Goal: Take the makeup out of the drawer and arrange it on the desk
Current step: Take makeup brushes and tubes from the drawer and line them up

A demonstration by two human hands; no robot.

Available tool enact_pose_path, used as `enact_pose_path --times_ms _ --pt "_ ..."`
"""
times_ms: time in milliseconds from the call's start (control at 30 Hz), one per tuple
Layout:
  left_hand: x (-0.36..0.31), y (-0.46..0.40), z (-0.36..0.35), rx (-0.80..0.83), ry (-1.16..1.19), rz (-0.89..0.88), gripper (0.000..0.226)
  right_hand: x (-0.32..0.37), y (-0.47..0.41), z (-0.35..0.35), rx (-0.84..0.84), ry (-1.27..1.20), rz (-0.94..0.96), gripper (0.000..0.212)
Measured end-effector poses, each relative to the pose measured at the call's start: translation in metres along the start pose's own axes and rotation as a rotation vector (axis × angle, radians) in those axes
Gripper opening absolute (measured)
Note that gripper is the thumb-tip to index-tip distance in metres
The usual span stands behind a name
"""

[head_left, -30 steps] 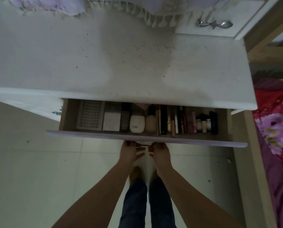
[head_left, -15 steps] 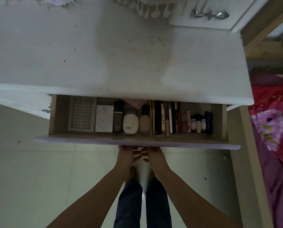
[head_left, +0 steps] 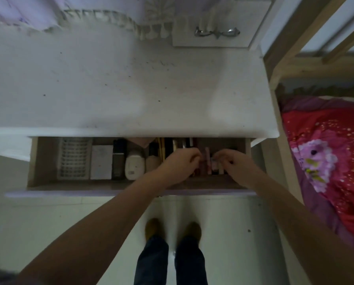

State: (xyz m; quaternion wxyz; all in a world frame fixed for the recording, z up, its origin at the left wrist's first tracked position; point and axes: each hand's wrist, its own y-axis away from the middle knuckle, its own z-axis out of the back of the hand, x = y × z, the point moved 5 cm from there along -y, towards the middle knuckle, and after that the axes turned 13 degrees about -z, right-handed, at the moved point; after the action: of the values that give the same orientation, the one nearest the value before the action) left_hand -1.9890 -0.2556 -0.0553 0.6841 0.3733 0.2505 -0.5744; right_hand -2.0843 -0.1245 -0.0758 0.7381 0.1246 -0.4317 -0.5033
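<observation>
From the head view, a white desk (head_left: 120,85) filled the upper half, its top bare, dusty and speckled with dark spots. A fringed pale cloth (head_left: 102,16) hung along its far edge, and a small white drawer front with a silver handle (head_left: 217,32) stood at the far right corner. Below the desk's near edge the drawer (head_left: 38,161) stood pulled out over a pale tiled floor (head_left: 38,219).

Inside the drawer the makeup lay in a row: a white slotted tray (head_left: 73,159) at the left, then a white box (head_left: 101,161), a dark bottle (head_left: 118,159), a white compact (head_left: 134,166) and a beige bottle (head_left: 152,161), with slim sticks and tubes (head_left: 207,159) packed toward the right.

The left hand (head_left: 179,165) and right hand (head_left: 235,167) were both down among those tubes, fingers curled and partly closed. Blur and the hands themselves hid whether either had hold of anything.

To the right stood a wooden bed frame (head_left: 279,64) with a red and purple floral quilt (head_left: 328,157). The person's dark trousers and brown shoes (head_left: 152,229) showed on the floor below.
</observation>
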Motion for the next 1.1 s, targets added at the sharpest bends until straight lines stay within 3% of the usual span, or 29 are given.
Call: enact_pose_path --times_ms 67,167,267,400,500,667,733,833,1100 --pt "0.024 -0.026 -0.02 -0.001 -0.163 0.028 0.026 0.002 -0.025 -0.011 -0.115 0.287 0.138 0.038" --pt "0.05 -0.045 -0.049 0.099 -0.314 0.041 0.033 -0.002 -0.046 -0.032 -0.102 0.453 0.2 0.053" --pt "0.056 -0.055 -0.057 0.083 -0.425 0.035 0.037 -0.004 -0.055 -0.036 -0.111 0.528 0.195 0.062" --pt "0.05 -0.053 -0.061 0.019 -0.442 -0.02 0.036 -0.003 -0.058 -0.029 -0.214 0.617 0.221 0.043" --pt "0.049 -0.047 -0.062 -0.006 -0.394 -0.018 0.036 -0.005 -0.059 -0.029 -0.189 0.693 0.212 0.031" --pt "0.043 -0.042 -0.053 -0.081 -0.064 0.019 0.024 -0.002 -0.049 -0.017 -0.239 0.554 0.284 0.02" --pt "0.038 -0.037 -0.052 -0.055 0.039 0.042 0.019 -0.002 -0.041 -0.017 -0.104 0.38 0.283 0.013" --pt "0.029 -0.028 -0.044 -0.019 0.035 0.011 0.02 0.003 -0.023 -0.014 0.032 0.246 0.32 0.005" --pt "-0.017 -0.046 0.088 -0.188 0.059 -0.1 0.009 0.081 -0.021 0.096 -0.114 -0.044 0.38 0.011"
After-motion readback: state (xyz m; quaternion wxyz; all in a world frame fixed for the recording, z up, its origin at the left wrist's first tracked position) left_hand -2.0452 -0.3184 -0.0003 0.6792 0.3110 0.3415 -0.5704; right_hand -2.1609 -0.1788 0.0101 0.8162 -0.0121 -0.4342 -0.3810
